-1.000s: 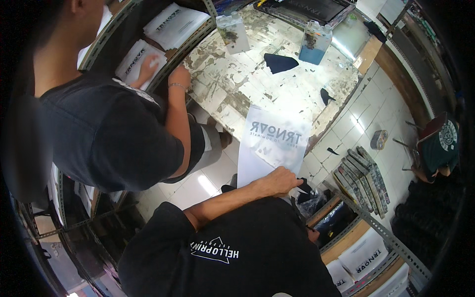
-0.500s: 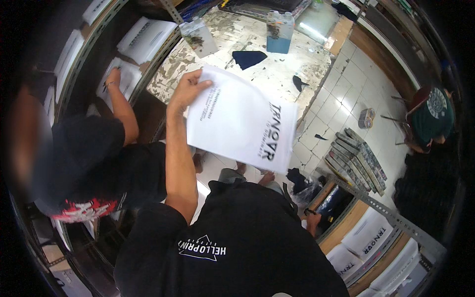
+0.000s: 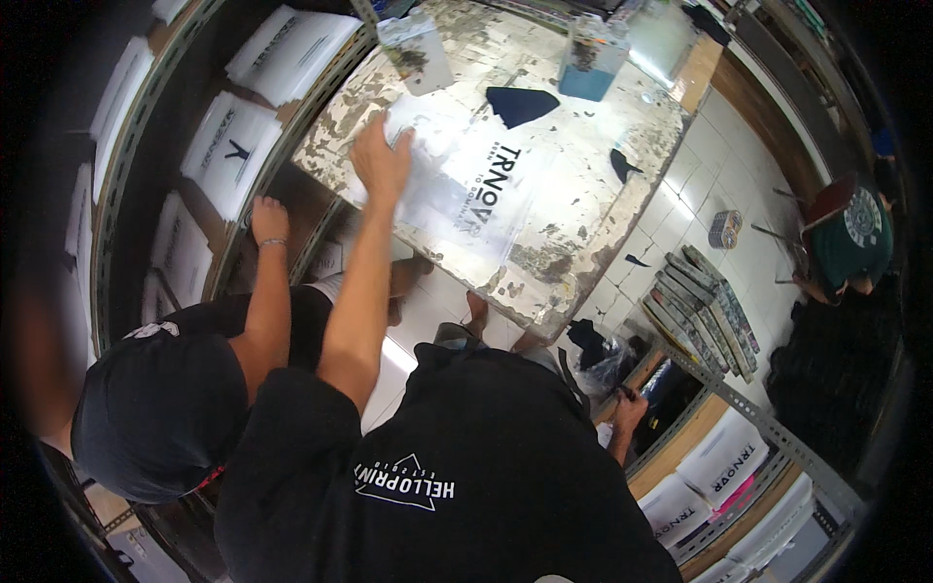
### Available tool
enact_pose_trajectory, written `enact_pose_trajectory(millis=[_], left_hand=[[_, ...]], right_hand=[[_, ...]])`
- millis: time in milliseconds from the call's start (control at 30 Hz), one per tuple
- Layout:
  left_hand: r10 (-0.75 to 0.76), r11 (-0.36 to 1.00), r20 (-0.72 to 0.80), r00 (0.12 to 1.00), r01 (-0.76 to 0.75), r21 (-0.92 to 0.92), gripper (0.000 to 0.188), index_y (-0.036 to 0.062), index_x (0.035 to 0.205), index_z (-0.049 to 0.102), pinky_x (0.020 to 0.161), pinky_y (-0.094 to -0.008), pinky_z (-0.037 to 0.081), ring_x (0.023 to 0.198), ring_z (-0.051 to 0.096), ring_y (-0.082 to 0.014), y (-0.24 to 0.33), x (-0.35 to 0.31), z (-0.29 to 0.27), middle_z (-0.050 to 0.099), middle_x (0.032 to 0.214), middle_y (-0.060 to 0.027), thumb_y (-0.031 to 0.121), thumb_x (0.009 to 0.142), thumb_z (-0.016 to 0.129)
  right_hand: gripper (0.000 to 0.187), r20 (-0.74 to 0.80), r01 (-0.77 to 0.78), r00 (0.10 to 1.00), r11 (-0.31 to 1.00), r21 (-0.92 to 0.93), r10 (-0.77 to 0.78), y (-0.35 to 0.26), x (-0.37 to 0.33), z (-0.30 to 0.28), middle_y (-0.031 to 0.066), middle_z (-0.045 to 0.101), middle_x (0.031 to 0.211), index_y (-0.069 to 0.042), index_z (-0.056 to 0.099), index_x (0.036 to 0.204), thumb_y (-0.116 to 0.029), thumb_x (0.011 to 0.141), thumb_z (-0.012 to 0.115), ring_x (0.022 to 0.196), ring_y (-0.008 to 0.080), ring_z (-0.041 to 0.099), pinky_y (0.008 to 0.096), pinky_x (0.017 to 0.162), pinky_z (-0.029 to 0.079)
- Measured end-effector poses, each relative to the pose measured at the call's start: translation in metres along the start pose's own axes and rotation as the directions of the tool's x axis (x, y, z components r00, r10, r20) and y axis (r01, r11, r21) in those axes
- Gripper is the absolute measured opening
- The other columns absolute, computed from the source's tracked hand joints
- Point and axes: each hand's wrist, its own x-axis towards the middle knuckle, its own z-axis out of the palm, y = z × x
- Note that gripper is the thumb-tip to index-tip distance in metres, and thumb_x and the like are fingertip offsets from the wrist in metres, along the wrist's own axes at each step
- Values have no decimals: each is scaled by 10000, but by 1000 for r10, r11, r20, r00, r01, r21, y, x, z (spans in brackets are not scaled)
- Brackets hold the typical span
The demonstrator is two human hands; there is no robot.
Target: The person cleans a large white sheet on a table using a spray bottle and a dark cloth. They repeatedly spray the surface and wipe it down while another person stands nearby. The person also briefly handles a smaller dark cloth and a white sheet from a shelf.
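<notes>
**One bag laid on the table, left hand flat on it**

One view is all I have, the head camera looking straight down, so I work through it from the middle outward.

My left hand (image 3: 381,160) reaches out with fingers spread wide and the palm pressed down on a clear printed plastic bag (image 3: 466,189). That bag lies flat on the worn, paint-flaked table (image 3: 573,262), near its left edge. I judge the laying-down done and the smoothing in hand; the bag's lower part looks blurred, so I cannot say if it has settled fully.

My right hand (image 3: 627,408) hangs low beside my hip, near a shelf frame. It seems curled, perhaps around something small and dark, but I cannot tell whether it holds anything.

Counting what else is on the table: two dark fabric scraps, a larger one (image 3: 520,103) above the bag and a smaller one (image 3: 620,163) by the right edge; one blue container (image 3: 588,60) at the far side; one clear packet (image 3: 416,49) near the far left corner.

One co-worker's hand (image 3: 269,219) reaches into the shelf on the left, where I count at least four white packed bags (image 3: 231,155). One stack of flat packets (image 3: 705,306) lies on the tiled floor, with one tape roll (image 3: 724,229) beside it. One more person (image 3: 850,233) sits at the far right.
</notes>
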Motion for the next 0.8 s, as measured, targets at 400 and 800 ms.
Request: enact_pose_trajectory(millis=[400, 800], left_hand=[[-333, 939, 363, 870, 341, 44, 1029, 3, 1485, 404, 1116, -647, 168, 1489, 201, -426, 84, -214, -9, 291, 1599, -239, 526, 715, 841], [-463, 852, 442, 768, 523, -16, 1192, 79, 1565, 242, 1093, -735, 117, 1547, 21, -434, 97, -214, -6, 95, 1678, -214, 310, 617, 927]], right_hand=[[221, 191, 893, 426, 445, 71, -885, -341, 52, 131, 170, 650, 908, -31, 749, 994, -57, 775, 765, 848, 372, 649, 430, 738, 523], [129, 494, 961, 268, 263, -83, -827, -377, 68, 192, 134, 657, 865, -41, 744, 882, -98, 769, 714, 844, 336, 651, 437, 741, 555]])
